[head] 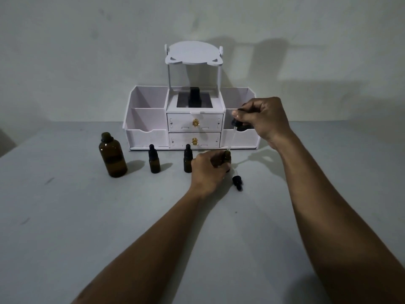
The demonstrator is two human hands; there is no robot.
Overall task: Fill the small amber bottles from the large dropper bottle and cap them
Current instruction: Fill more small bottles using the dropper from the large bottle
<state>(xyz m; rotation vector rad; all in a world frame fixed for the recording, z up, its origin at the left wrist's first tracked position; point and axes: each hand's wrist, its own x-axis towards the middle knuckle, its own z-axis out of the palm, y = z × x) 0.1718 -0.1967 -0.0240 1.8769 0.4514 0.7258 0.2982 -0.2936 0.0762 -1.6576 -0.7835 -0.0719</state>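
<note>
The large amber bottle (112, 155) stands uncapped at the left of the table. Two small amber bottles (154, 159) (187, 159) with black dropper caps stand to its right. My left hand (209, 168) grips a third small amber bottle (227, 156), mostly hidden by my fingers, its open neck showing. My right hand (262, 120) pinches the black bulb of the large glass dropper (232, 136), whose tip slants down into that open neck. A small black dropper cap (237, 182) lies on the table just right of my left hand.
A white desktop organiser (192, 121) with two drawers, side bins and a raised shelf stands against the wall behind the bottles. A dark object (192, 96) sits in its middle compartment. The grey table (65, 216) stretches toward me.
</note>
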